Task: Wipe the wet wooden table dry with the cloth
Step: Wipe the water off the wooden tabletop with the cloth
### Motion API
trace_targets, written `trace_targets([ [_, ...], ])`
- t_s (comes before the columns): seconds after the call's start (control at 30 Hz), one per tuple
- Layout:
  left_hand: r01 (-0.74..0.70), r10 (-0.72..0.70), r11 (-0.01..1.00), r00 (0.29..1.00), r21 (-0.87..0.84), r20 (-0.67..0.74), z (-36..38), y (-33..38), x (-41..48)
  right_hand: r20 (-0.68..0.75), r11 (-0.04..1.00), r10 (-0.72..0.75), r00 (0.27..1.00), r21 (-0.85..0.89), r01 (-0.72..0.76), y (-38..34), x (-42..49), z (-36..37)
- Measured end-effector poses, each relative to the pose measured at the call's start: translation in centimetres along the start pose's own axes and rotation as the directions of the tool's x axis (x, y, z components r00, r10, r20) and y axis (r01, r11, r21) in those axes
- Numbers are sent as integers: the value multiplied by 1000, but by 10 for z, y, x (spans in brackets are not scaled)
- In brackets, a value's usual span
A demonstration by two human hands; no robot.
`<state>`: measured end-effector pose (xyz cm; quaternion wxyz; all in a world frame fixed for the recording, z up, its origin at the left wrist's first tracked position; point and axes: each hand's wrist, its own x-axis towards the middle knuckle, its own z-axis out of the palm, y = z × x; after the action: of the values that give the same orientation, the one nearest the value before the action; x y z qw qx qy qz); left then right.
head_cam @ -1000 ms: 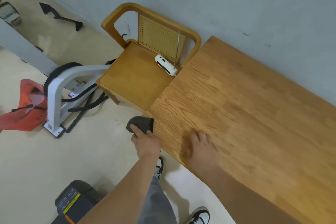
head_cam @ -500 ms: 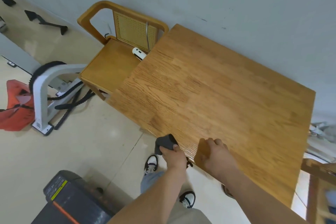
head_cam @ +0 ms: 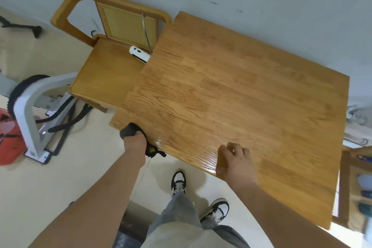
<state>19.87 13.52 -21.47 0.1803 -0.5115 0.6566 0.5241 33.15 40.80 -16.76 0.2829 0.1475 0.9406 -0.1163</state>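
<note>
The wooden table (head_cam: 231,94) fills the middle and right of the head view, its near edge glossy around my right hand. My left hand (head_cam: 134,143) is shut on a dark grey cloth (head_cam: 128,130), pressed against the table's near edge close to the left corner. My right hand (head_cam: 234,160) rests flat on the near edge with fingers spread, holding nothing. My legs and black-and-white shoes stand below the edge.
A wooden chair (head_cam: 108,66) with a cane back stands against the table's left side; a white device (head_cam: 140,54) lies on its seat. A white frame with black hoses (head_cam: 30,110) and a red bag (head_cam: 9,137) sit on the floor at left. A shelf (head_cam: 356,187) stands at right.
My left hand slid the cloth along the table's near edge, rightward from the left corner. My right hand shifted right along the same edge. The view swung to show the whole tabletop.
</note>
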Motion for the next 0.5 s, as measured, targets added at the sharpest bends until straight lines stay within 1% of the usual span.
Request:
trace_targets([
  [0.13, -40, 40, 999, 999, 21, 0, -5, -2, 10, 19, 1000, 14, 1000, 26, -14, 0, 1, 0],
  [0.23, -67, 65, 997, 997, -33, -48, 4, -10, -5, 20, 998, -14, 1000, 61, 13, 4, 0, -4],
  [0.33, -109, 104, 990, 993, -92, -58, 23, -29, -38, 1, 979, -43, 999, 199, 42, 14, -8, -2],
  [0.4, -123, 119, 988, 992, -91, -42, 44, -55, -60, -39, 953, -45, 998, 300, 55, 24, -16, 3],
  [0.5, -127, 127, 986, 992, -107, -7, 81, -99, -104, -114, 926, -20, 993, 372, 62, 44, -34, 13],
])
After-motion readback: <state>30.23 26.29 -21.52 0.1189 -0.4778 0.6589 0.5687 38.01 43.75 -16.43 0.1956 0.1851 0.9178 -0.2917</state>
